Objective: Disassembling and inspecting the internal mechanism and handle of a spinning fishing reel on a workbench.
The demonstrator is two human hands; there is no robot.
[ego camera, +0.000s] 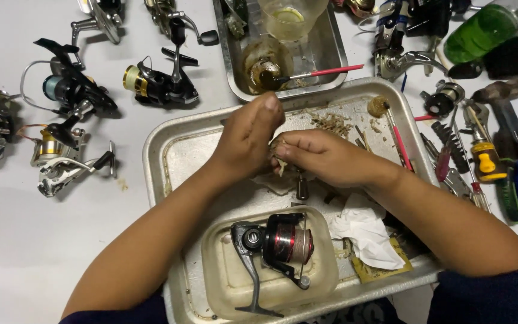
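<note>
My left hand and my right hand meet above a large metal tray. Together they pinch a small greasy part, mostly hidden by the fingers. Just below the hands a small dark cylinder stands on the tray. Nearer to me, a black and red spinning reel lies in a shallow plastic tub inside the tray. A crumpled white tissue lies to the tub's right.
A smaller metal tray at the back holds a grease jar, a red-handled brush and a clear cup. Several fishing reels lie on the white table at left. Screwdrivers, pliers and a green bottle crowd the right.
</note>
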